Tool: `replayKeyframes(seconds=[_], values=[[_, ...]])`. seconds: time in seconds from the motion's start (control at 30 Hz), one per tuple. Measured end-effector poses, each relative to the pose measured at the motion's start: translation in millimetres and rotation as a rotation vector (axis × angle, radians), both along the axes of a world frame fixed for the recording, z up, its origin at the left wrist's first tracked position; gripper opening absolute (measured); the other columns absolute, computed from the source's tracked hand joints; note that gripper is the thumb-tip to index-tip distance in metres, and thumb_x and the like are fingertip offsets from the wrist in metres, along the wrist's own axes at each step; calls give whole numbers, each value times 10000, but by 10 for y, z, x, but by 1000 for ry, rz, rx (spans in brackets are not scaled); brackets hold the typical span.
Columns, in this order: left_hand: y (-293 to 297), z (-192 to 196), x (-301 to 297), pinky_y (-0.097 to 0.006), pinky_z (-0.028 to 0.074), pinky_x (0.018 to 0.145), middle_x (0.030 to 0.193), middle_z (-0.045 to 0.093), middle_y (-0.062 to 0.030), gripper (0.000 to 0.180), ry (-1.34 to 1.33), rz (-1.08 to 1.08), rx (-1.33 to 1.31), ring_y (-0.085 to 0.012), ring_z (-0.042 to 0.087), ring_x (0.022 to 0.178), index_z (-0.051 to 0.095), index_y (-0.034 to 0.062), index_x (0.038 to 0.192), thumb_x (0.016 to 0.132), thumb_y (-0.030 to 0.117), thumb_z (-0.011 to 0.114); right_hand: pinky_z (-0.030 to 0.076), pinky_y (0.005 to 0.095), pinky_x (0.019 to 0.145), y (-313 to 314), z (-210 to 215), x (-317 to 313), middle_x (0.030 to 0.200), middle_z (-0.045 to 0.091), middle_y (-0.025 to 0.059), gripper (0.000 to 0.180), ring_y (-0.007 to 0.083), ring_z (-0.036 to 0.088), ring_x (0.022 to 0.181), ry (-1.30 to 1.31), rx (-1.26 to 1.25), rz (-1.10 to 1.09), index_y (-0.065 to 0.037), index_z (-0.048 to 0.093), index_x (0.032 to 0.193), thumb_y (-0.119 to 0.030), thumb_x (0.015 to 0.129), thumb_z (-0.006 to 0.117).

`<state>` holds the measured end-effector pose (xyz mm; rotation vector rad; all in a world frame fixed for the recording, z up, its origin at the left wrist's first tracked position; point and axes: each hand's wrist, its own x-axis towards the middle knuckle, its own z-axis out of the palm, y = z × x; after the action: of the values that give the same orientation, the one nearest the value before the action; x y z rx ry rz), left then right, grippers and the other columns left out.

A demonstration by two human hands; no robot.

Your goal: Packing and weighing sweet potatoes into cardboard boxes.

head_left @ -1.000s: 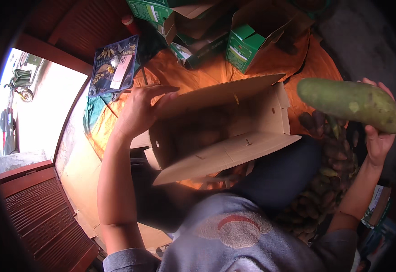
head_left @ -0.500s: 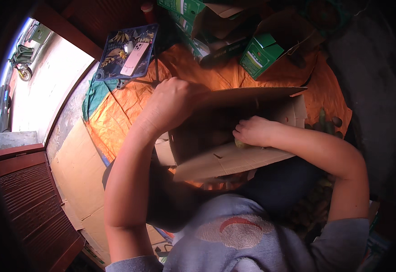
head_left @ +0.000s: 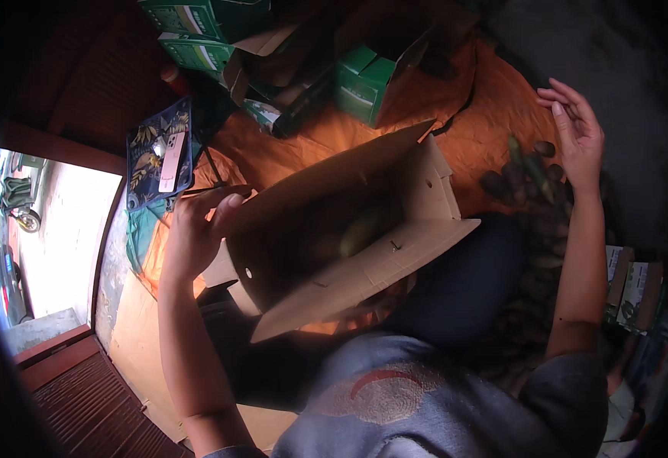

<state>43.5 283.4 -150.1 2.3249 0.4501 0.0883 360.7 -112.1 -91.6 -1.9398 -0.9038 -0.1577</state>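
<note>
My left hand [head_left: 196,233] grips the left end of an open cardboard box [head_left: 364,278], its thumb over the upper flap edge. The box sits tilted over my lap with its long flaps spread. Inside lies a pale green, elongated vegetable [head_left: 360,233]; the rest of the interior is too dark to make out. Out to the right, my right hand [head_left: 577,137] is raised with fingers apart and nothing in it. Nearest to that hand is a group of long green and dark brown vegetables [head_left: 531,175] on the orange sheet.
An orange sheet [head_left: 288,156] covers the floor ahead. Green cartons [head_left: 364,84] stand at the back. A pink phone [head_left: 171,162] rests on a patterned stool top [head_left: 139,179] at left. More vegetables [head_left: 528,305] lie heaped right of my leg, near small boxes [head_left: 639,294].
My right hand has come out of the box, leaving a green vegetable inside, and swung far right, opening. The view has shifted right; my left hand stays at the box's left end.
</note>
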Motion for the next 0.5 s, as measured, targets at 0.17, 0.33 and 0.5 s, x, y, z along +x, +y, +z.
replayKeyframes(seconds=[0.17, 0.33, 0.5], values=[[243, -141, -97, -410, 449, 1049, 1195, 711, -160, 625, -101, 150, -15, -282, 644, 1184, 676, -17, 1224, 1098, 436, 263, 537, 278, 848, -1822, -1318, 570, 1050, 707, 114, 244, 149, 677, 910, 392, -26, -382, 33, 617, 1230, -27, 1017, 514], [369, -362, -8, -447, 412, 1119, 1350, 602, -217, 680, -164, 173, -267, -301, 561, 1300, 532, -30, 1390, 1083, 520, 276, 556, 295, 780, -3258, -3090, 85, 955, 735, 115, 262, 175, 697, 829, 599, -152, -599, 10, 665, 1157, 25, 924, 548], [477, -600, -60, -459, 382, 1134, 1374, 579, -225, 665, -110, 379, -333, -304, 554, 1298, 460, 70, 1479, 1062, 563, 299, 550, 444, 891, -3732, -4091, -233, 1110, 713, 155, 358, 346, 694, 986, 525, -928, -743, -13, 627, 1219, 33, 870, 560]])
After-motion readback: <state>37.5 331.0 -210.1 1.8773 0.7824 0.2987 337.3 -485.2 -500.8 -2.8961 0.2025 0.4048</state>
